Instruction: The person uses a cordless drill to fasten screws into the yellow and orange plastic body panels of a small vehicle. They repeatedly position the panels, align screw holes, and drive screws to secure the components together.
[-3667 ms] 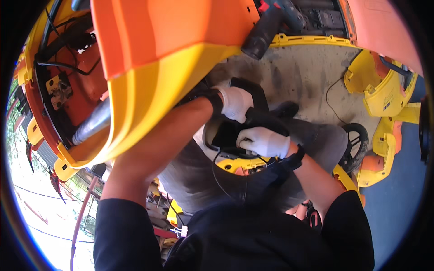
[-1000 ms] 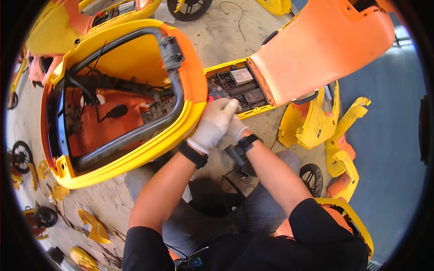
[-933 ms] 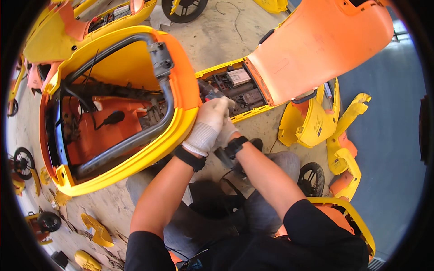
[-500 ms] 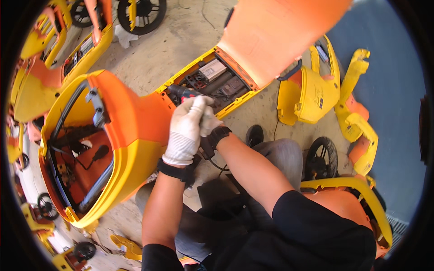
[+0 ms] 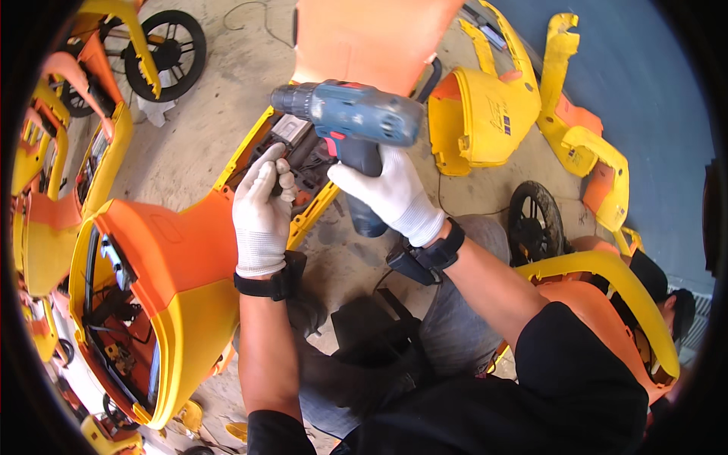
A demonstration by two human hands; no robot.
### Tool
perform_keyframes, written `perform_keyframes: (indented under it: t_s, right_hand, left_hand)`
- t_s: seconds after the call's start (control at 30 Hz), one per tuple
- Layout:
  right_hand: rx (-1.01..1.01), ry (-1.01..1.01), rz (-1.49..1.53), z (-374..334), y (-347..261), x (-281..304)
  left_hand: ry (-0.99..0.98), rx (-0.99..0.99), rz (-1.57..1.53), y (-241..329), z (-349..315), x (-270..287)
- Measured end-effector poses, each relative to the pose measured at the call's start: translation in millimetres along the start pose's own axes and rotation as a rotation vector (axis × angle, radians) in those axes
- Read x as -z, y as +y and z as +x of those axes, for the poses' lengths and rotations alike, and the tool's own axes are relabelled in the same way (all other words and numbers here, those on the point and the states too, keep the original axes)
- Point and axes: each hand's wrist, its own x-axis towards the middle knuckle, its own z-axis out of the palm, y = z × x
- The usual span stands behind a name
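Observation:
My right hand (image 5: 396, 188), in a white glove, grips a blue-black cordless drill (image 5: 356, 114) by its handle. Its chuck points left. Beside it my left hand (image 5: 259, 216), also gloved, is raised with bent fingers and the thumb folded toward them; a small dark bit shows between them, too little to name. Under both hands lies the open compartment of an orange-and-yellow scooter body, with a yellow rim (image 5: 317, 212) and a silver box (image 5: 291, 129) inside. The raised orange lid (image 5: 371, 45) stands beyond, partly hidden by the drill.
The scooter's hollow front shell (image 5: 189, 318) is at my left. More scooter bodies (image 5: 45, 235) and a black wheel (image 5: 168, 54) lie farther left. Yellow shells (image 5: 489, 121) and another wheel (image 5: 535, 220) are on the right. A person (image 5: 677, 312) is partly visible at far right.
My right hand has lifted the drill from the compartment, up and to the right. The hands have moved apart, the left one shifting left. The view has turned, and a person appears at the right.

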Motion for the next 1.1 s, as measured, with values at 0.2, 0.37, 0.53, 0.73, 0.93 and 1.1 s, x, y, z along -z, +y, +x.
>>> perform_keyframes:
  t_s: [0.2, 0.37, 0.53, 0.73, 0.93, 1.1]
  right_hand:
    - [-0.456, -0.137, 0.517, -14.3, 24.7, 39.2]
    - [0.012, -0.097, 0.143, -1.9, 17.1, 55.0]
    - [-0.271, -0.193, 0.541, -9.1, 8.1, 48.4]
    - [-0.069, -0.221, 0.389, -7.3, 20.4, 45.3]
    - [-0.037, -0.103, 0.445, -16.0, 29.0, 48.0]
    - [-0.061, -0.100, 0.433, -17.1, 37.8, 48.2]
  left_hand:
    - [0.009, 0.142, 0.037, -30.3, 15.7, -21.4]
    - [-0.101, 0.146, 0.028, -31.6, 24.8, -10.6]
    - [-0.105, 0.188, 0.046, -30.2, 25.0, -13.0]
    - [-0.110, 0.174, 0.029, -26.6, 29.4, 2.5]
    - [-0.027, 0.245, 0.074, -41.0, 42.6, 21.1]
    - [-0.110, 0.178, 0.070, -41.9, 43.7, 6.8]
